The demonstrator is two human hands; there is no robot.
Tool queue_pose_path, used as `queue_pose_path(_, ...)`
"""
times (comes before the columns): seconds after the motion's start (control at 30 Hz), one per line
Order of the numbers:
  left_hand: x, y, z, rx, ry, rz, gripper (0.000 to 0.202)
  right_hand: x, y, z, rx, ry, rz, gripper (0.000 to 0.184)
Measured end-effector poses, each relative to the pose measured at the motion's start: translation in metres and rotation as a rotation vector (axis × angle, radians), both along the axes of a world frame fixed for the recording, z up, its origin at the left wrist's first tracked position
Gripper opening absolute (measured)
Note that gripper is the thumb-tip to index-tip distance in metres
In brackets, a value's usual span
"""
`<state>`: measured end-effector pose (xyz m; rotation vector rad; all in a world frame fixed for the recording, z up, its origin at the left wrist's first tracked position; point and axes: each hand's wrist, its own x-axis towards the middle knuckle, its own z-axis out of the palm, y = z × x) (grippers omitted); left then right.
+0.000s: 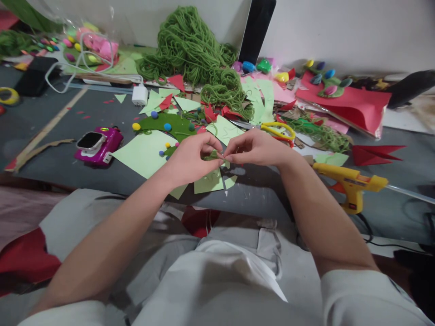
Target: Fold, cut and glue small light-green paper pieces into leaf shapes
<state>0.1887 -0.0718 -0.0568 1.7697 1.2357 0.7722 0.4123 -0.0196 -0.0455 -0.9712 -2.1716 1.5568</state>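
My left hand (pixel 188 156) and my right hand (pixel 256 147) meet over the near part of the table, fingertips pinched together. Between them is a small green piece (pixel 211 156), mostly hidden by the fingers; I cannot tell if it is yarn or paper. Under my hands lie light green paper scraps (pixel 207 184), one with a drawn outline. A larger light green sheet (pixel 136 154) is left of my left hand. Behind it sits a dark green cutout (pixel 181 127) with coloured pompoms. Scissors (pixel 280 131) with yellow and red handles rest just beyond my right hand.
A yellow glue gun (pixel 353 179) lies at the right, its cord hanging off the edge. To the left stands a magenta device (pixel 110 145) with a watch (pixel 91 141) on it. Green yarn (pixel 190 45) is heaped behind, near a white charger (pixel 139 95) and red sheets (pixel 350 104).
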Motion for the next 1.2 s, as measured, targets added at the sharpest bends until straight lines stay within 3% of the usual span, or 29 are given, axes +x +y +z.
queue_pose_path(0.53, 0.000, -0.002, 0.003, -0.012, 0.059, -0.011, 0.022, -0.001, 0.000, 0.002, 0.073, -0.103, -0.016, 0.021)
queue_pose_path(0.73, -0.002, 0.001, 0.001, -0.003, -0.020, 0.034, 0.021, 0.005, 0.003, 0.003, 0.109, -0.006, -0.202, 0.021)
queue_pose_path(0.87, -0.004, -0.001, 0.003, 0.103, -0.010, 0.056, 0.018, 0.008, 0.003, 0.002, 0.117, 0.013, -0.293, 0.024)
queue_pose_path(1.03, -0.003, -0.006, 0.005, 0.362, 0.168, 0.028, 0.010, 0.010, 0.003, 0.001, 0.130, -0.006, -0.274, 0.024)
queue_pose_path(1.2, -0.001, -0.008, 0.005, 0.360, 0.153, 0.046, 0.013, 0.006, -0.002, 0.003, 0.144, -0.011, -0.237, 0.024)
